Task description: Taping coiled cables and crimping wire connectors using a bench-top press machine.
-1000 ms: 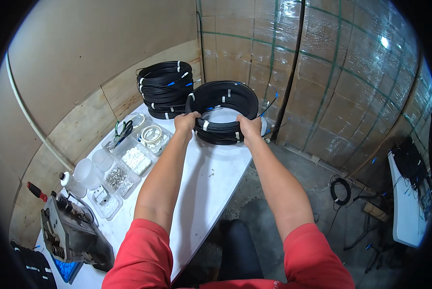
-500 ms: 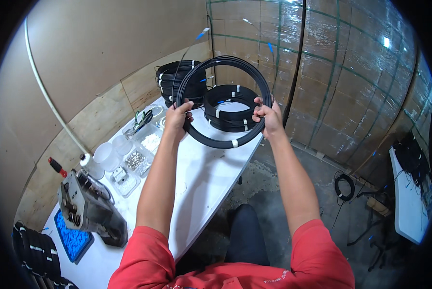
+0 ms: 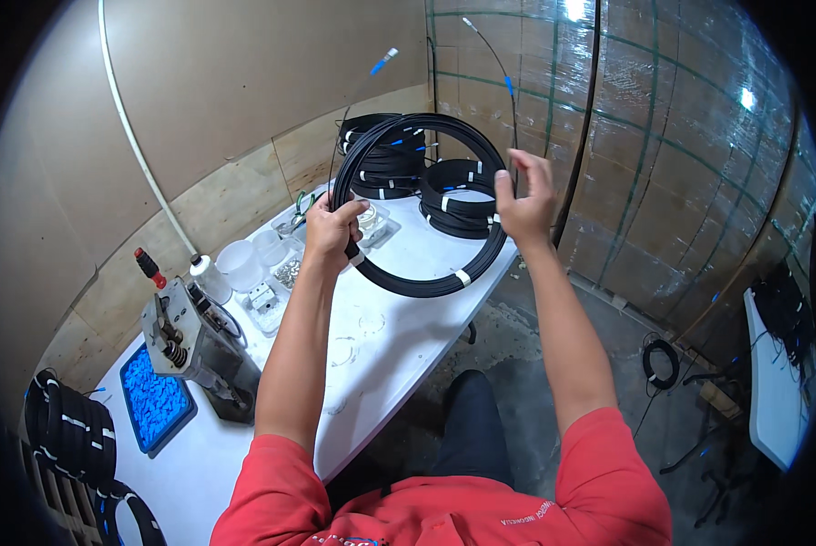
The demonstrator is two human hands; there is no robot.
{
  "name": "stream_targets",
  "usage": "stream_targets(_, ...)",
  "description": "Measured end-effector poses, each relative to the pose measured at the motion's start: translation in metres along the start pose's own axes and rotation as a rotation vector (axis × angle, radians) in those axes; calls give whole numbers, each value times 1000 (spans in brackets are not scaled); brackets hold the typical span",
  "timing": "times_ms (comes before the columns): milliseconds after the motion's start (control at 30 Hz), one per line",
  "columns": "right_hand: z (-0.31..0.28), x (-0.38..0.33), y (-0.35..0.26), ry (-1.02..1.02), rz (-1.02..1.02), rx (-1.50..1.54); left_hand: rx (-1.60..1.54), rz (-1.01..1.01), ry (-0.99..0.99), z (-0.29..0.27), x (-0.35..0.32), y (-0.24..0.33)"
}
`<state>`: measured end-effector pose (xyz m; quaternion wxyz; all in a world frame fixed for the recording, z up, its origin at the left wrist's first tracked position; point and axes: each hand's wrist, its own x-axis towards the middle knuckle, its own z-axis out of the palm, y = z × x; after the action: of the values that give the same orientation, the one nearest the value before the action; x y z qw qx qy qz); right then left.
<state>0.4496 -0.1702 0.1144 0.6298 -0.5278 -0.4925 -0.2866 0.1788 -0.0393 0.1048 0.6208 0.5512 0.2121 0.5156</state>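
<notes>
My left hand point(image 3: 332, 229) is closed around the left side of a coil of black cable point(image 3: 431, 289), thumb across its front. The coil is held up over the white table and bound with white bands. Beside its right rim, my right hand point(image 3: 526, 202) is open, thumb and fingers apart; whether it touches the cable I cannot tell. Two loose cable ends stick up above the coil, a left one with a blue sleeve point(image 3: 378, 66) and white tip, a right one with a blue sleeve point(image 3: 509, 85). Behind stand a tall stack of black coils point(image 3: 385, 173) and a shorter stack point(image 3: 455, 218).
On the white table point(image 3: 358, 382) stand a metal hand press point(image 3: 203, 355), a tray of blue pieces point(image 3: 153, 400), clear tubs point(image 3: 241, 264) and a white bottle point(image 3: 210, 278). More coils point(image 3: 70, 428) sit at the lower left. Another coil point(image 3: 660, 364) lies on the floor. Wrapped cartons point(image 3: 672, 164) line the back.
My right hand has let go of the coil's right side and opened its fingers. The left hand keeps its hold. The view has shifted slightly, and the coil hangs a little lower.
</notes>
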Motion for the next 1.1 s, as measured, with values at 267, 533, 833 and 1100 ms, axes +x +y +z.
stream_targets(267, 39, 42, -47, -343, -252, 206, -49, -40, -112, -17, -28, 15)
stream_targets(533, 55, 35, -86, -566, -585, 228, 88, -41, -153, -20, -43, 15)
stream_targets(833, 63, 16, -106, -471, -855, 201, 18, -59, -183, -28, -49, 18)
stream_targets(1100, 44, 28, -77, -360, -684, 224, 70, -43, -144, -33, -59, 28)
